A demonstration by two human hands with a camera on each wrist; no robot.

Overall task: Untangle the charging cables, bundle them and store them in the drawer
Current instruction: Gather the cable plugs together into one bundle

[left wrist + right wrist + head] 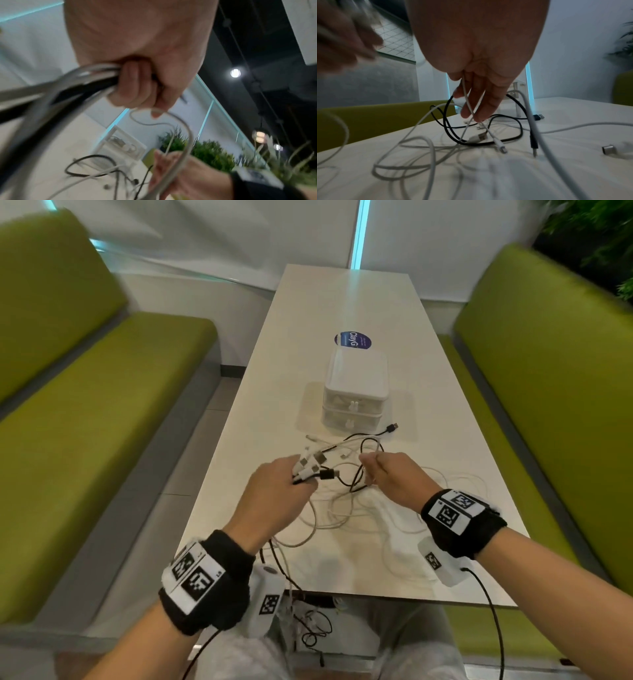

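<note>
Cables [342, 508] tangled on table [445, 440]; left hand [274, 491] grips several plug ends

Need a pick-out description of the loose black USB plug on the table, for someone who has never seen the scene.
On the long white table stands a small white drawer unit. Just in front of its lower drawer, toward its right corner, lies the black USB plug. Unlike the plugs bunched in the left hand, it lies free on the tabletop.

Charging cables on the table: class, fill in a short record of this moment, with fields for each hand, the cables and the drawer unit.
left hand: grips a bunch of cable ends, white and black
right hand: holds a thin white cable between its fingers
cables: tangled, black and white, loose on the white table
drawer unit: white, two drawers, both closed, behind the cables
</note>
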